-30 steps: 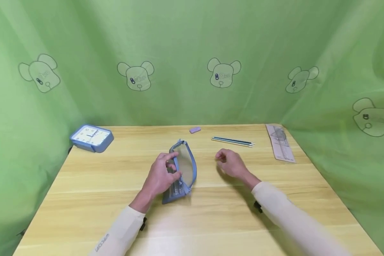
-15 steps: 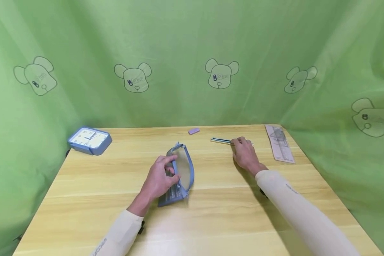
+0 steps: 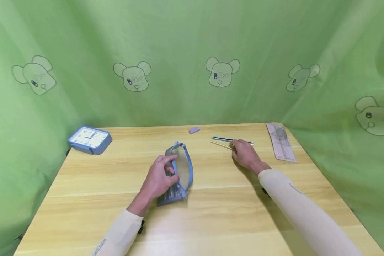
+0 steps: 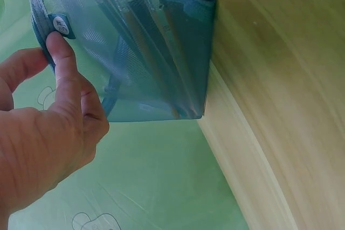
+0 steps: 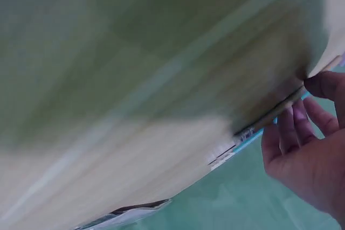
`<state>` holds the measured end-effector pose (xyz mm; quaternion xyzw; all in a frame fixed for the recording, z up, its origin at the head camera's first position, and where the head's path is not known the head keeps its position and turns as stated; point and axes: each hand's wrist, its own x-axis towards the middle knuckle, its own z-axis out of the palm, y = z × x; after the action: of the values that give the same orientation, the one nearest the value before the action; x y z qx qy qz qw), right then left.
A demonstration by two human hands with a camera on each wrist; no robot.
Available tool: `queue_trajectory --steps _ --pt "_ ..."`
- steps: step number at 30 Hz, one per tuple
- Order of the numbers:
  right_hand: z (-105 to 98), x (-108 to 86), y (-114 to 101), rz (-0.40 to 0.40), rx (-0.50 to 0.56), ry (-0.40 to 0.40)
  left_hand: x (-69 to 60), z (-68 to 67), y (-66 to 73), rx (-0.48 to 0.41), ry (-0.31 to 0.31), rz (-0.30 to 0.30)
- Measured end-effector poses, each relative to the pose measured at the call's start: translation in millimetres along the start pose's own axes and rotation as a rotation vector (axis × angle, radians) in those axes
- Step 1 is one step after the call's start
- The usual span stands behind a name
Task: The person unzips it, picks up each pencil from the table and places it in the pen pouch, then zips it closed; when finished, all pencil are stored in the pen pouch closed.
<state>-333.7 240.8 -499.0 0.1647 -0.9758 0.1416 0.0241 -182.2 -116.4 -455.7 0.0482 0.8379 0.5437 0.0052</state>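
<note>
On the table stands a blue mesh pencil case (image 3: 184,167), its zipped mouth spread wide. My left hand (image 3: 158,177) pinches the near rim between thumb and fingers; in the left wrist view several pencils (image 4: 167,41) show through the mesh. Farther right, my right hand (image 3: 245,154) pinches a light-coloured pencil (image 3: 220,144), whose other end is covered by the fingers. Just behind it lie a dark pencil and a blue pencil (image 3: 220,138), partly under the fingertips. The right wrist view has this hand (image 5: 310,149) low at the table surface, pencils seen edge-on.
A purple eraser (image 3: 194,130) lies near the table's back edge. At the back left sits a blue clock (image 3: 90,139). A flat pack of clear rulers (image 3: 281,143) lies at the right edge. Green curtain (image 3: 179,103) hangs close behind and along both sides.
My right hand has moved right and forward to the pencils and taken one, which now lies angled away from the others. The left hand keeps its hold, with the case shifted slightly left.
</note>
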Motion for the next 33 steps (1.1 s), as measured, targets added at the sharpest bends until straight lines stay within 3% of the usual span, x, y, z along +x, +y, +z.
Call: queue_trajectory --steps 6,16,25,33 --pt "-2.1 -12.1 -18.9 -0.068 0.101 -0.067 0.2 -0.4 -0.6 0.016 0.0 0.011" --pt "4.9 -40.0 -58.2 0.013 0.292 -0.145 -1.3 -1.5 -1.9 0.015 0.0 0.017" --pt "12.0 -45.2 -71.4 0.041 0.291 -0.094 -2.2 0.2 -2.7 0.016 -0.002 0.019" --pt "9.7 -45.2 -75.7 0.088 0.318 -0.095 -0.6 1.0 0.7 0.01 -0.001 0.023"
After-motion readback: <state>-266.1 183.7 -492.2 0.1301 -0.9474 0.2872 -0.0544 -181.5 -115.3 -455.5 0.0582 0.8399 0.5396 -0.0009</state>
